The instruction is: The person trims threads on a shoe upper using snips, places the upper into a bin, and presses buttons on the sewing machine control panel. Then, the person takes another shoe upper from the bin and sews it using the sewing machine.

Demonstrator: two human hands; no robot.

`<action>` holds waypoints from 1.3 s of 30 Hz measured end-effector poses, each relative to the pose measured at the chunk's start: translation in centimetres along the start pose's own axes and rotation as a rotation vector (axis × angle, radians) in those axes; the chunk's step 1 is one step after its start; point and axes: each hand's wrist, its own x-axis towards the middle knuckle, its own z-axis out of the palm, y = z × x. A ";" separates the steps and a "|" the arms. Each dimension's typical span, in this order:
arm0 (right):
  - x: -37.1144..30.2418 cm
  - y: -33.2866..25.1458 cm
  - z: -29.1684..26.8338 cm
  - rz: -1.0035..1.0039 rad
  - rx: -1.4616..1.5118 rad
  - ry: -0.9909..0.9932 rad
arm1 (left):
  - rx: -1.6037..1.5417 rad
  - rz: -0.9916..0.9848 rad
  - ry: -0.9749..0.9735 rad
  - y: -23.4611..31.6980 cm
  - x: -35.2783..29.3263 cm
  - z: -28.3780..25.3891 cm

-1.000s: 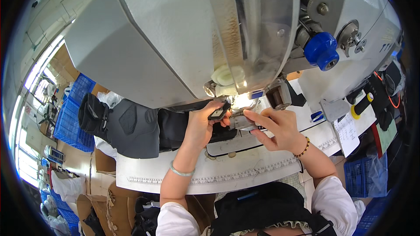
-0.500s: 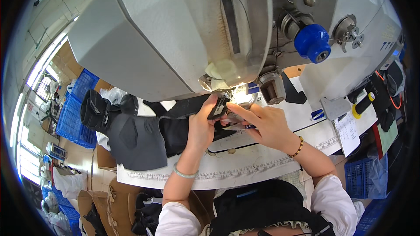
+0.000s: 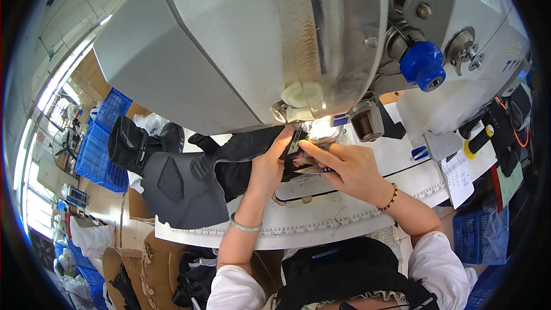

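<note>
Under the head of a large sewing machine (image 3: 229,40), my left hand (image 3: 267,169) grips the end of a black work piece (image 3: 249,144), thumb on top. A small label with light lettering (image 3: 295,142) shows at that end. My right hand (image 3: 357,172) holds thread snips (image 3: 313,170) in its palm, blades pointing left. Its index finger and thumb press close to the label from the right. The fingertips under the piece are partly hidden. A dark grey moulded panel (image 3: 186,189), part of the black work, spreads out to the left of my left wrist.
The white table edge with a printed ruler (image 3: 333,221) runs in front of me. A cone of black thread (image 3: 479,140) and a written sheet (image 3: 456,175) lie at right. Blue crates (image 3: 103,149) stand at left, and a cardboard box (image 3: 143,270) sits below the table's left side.
My view has shifted slightly, so the machine head sits further right. Both hands have stayed at the label, with the fingers slightly re-placed. The grey panel lies a little flatter and lower.
</note>
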 end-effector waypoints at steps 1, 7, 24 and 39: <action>0.0 0.0 0.1 0.000 -0.015 -0.004 | 0.015 -0.004 0.013 0.0 0.1 0.0; -0.7 0.1 1.3 0.017 0.115 0.083 | 0.034 0.039 0.045 0.2 0.1 0.3; -0.3 -3.1 1.2 0.836 1.499 0.035 | 0.333 0.033 0.053 -5.4 -12.3 6.2; 0.0 -3.5 1.4 0.813 1.659 0.093 | 1.062 0.386 -0.215 15.9 -19.1 1.9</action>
